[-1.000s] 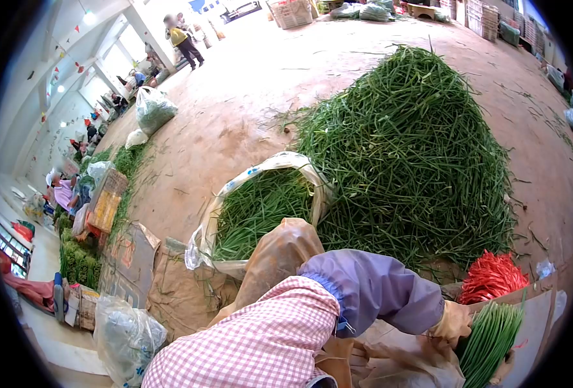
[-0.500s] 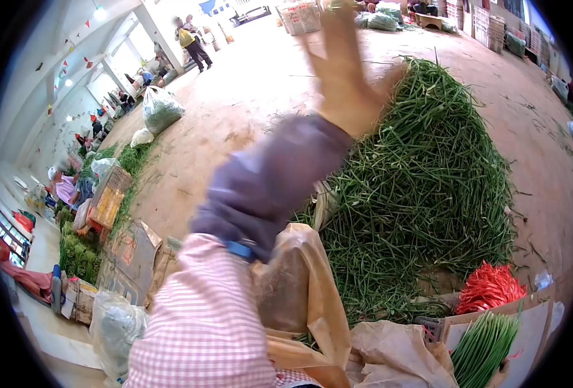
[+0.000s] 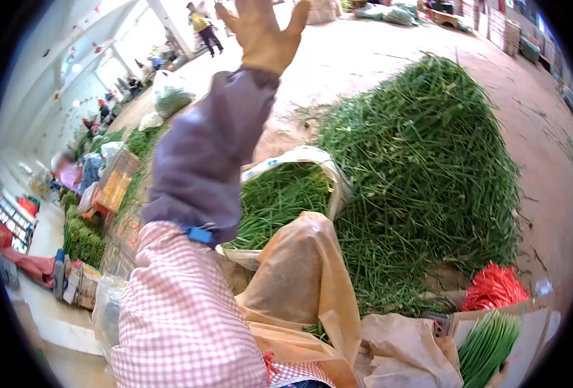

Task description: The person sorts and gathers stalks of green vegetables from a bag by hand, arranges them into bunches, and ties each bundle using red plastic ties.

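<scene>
Left hand (image 3: 264, 40) raised over the floor (image 3: 377, 48), fingers spread, nothing in it. Right hand: can't make it out, state unknown. Green stem bunch (image 3: 490, 349) lies along the board's (image 3: 533, 335) left edge; red strips (image 3: 494, 288) just past its far edge. Thin stems likely bend: grip whole-handed, keep parallel.

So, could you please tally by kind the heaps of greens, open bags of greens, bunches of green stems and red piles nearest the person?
Heap: 1
Open bag: 1
Bunch: 1
Red pile: 1
Total: 4
</scene>
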`<state>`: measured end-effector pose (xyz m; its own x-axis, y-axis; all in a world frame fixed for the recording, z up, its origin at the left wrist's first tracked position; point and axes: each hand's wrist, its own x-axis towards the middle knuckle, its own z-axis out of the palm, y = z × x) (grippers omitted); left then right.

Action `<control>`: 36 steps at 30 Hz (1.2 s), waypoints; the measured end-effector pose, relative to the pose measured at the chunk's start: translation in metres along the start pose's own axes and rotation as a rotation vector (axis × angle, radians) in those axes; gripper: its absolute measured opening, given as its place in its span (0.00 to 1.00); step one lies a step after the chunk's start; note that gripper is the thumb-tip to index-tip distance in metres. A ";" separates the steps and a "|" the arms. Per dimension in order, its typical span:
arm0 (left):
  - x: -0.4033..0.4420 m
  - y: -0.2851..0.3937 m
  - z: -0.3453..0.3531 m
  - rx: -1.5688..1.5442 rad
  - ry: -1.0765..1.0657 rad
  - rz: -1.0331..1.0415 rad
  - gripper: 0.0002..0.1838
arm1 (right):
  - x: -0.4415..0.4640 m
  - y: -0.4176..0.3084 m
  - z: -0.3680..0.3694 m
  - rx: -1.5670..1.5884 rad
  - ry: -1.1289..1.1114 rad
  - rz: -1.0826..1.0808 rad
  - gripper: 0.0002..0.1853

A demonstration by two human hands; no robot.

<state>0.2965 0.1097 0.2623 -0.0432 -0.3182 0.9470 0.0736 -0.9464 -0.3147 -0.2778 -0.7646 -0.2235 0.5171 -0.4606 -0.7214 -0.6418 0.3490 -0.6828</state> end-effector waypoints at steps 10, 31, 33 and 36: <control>0.027 0.020 -0.018 -0.284 0.250 0.010 0.44 | -0.087 -0.026 0.088 -0.521 0.313 -0.543 0.29; -0.022 0.253 -0.124 -1.167 -0.223 -0.089 0.48 | -0.050 0.008 0.035 -0.383 0.230 -0.436 0.28; 0.008 0.187 -0.096 -0.885 -0.078 -0.126 0.49 | -0.087 -0.018 0.095 -0.409 0.292 -0.489 0.27; 0.038 0.097 -0.070 -0.489 0.110 -0.049 0.51 | -0.125 -0.040 0.143 -0.427 0.327 -0.486 0.25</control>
<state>0.2324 0.0020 0.2629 -0.1412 -0.2518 0.9574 -0.4056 -0.8675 -0.2880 -0.2362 -0.6043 -0.1228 0.6472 -0.7265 -0.2311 -0.5826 -0.2758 -0.7646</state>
